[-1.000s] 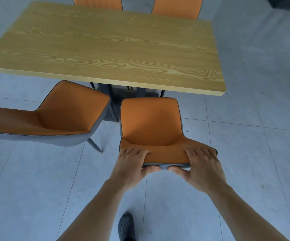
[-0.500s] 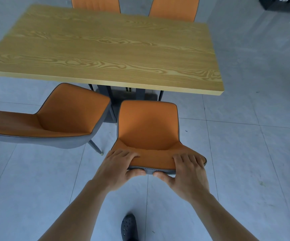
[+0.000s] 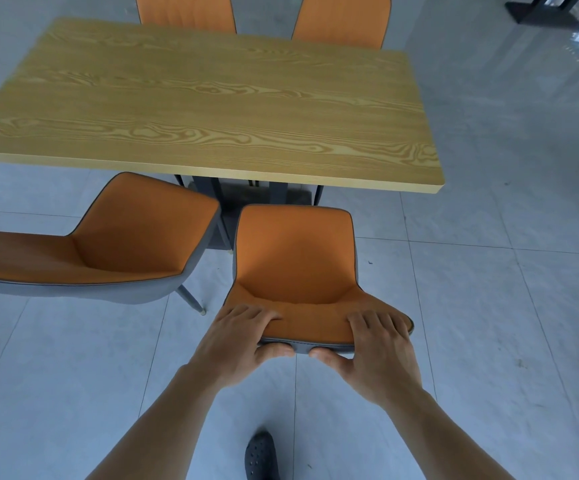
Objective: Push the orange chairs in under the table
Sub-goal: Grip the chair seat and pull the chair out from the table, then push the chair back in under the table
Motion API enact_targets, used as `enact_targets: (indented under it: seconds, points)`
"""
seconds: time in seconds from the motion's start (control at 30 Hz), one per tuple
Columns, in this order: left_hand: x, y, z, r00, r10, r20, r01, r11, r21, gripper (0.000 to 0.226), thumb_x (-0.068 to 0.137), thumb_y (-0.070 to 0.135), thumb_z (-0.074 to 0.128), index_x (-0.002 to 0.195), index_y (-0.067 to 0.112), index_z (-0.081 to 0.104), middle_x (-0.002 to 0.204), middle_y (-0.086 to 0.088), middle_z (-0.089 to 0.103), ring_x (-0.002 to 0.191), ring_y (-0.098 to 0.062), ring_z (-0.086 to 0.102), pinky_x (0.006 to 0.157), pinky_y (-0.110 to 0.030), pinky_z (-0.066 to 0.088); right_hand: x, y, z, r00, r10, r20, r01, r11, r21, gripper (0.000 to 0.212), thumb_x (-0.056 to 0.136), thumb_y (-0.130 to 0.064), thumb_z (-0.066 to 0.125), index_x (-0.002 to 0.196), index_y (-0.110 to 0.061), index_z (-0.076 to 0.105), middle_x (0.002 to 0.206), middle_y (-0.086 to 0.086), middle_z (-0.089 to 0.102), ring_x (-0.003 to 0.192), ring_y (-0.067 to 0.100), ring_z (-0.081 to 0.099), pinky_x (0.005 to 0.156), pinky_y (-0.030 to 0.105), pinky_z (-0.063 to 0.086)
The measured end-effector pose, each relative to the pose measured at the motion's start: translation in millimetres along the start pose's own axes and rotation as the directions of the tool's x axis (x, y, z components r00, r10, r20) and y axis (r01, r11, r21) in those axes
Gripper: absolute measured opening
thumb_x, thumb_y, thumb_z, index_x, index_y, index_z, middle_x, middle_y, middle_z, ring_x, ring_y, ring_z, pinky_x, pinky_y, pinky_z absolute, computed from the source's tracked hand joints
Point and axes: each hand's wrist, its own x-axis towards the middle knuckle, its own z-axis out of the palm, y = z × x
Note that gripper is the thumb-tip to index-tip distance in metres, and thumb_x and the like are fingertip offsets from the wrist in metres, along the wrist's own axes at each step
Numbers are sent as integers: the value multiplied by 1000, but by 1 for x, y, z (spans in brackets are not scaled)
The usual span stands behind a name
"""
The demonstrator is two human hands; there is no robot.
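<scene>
An orange chair with a grey shell [image 3: 295, 258] stands in front of me, its seat facing the wooden table [image 3: 212, 109], the seat's front edge just short of the table's near edge. My left hand [image 3: 239, 341] and my right hand [image 3: 378, 348] both grip the top of its backrest, fingers over the orange side, thumbs on the grey back. A second orange chair [image 3: 108, 244] stands to the left, turned sideways and pulled out from the table.
Two more orange chairs [image 3: 186, 12] [image 3: 341, 19] sit tucked in at the table's far side. The table's dark base [image 3: 246, 195] shows under its near edge. My dark shoe [image 3: 260, 457] is on the grey tiled floor. A dark stand [image 3: 541, 13] is far right.
The chair in my hands has slid a little forward toward the table, with both hands still holding its backrest. The left chair has not moved.
</scene>
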Motion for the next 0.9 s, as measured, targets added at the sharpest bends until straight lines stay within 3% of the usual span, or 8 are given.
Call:
enact_targets:
  seconds: [0.43, 0.73, 0.9]
  points:
    - [-2, 2, 0, 999, 30, -12, -30, 1000, 1, 85, 78, 91, 26, 134, 32, 52, 127, 14, 59, 121, -11, 47, 107, -30, 30, 0, 1, -2, 998, 3, 62, 0, 999, -36, 104, 69, -105, 18, 115, -21, 60, 113, -1, 65, 108, 27, 57, 101, 43, 42]
    - [-5, 8, -6, 998, -39, 40, 39, 999, -4, 77, 79, 90, 31, 135, 39, 46, 132, 19, 54, 127, -9, 43, 108, -30, 33, 1, -1, -10, 990, 4, 143, 4, 998, -55, 111, 66, -106, 8, 117, -22, 59, 115, -1, 63, 111, 26, 53, 106, 43, 35]
    - [-8, 17, -17, 994, -85, 70, 84, 996, 17, 74, 83, 85, 42, 142, 41, 36, 141, 19, 47, 133, -11, 37, 110, -31, 31, 2, -1, -18, 980, -23, 199, 39, 996, -77, 113, 66, -104, 4, 127, -23, 55, 126, -3, 59, 120, 23, 49, 112, 42, 29]
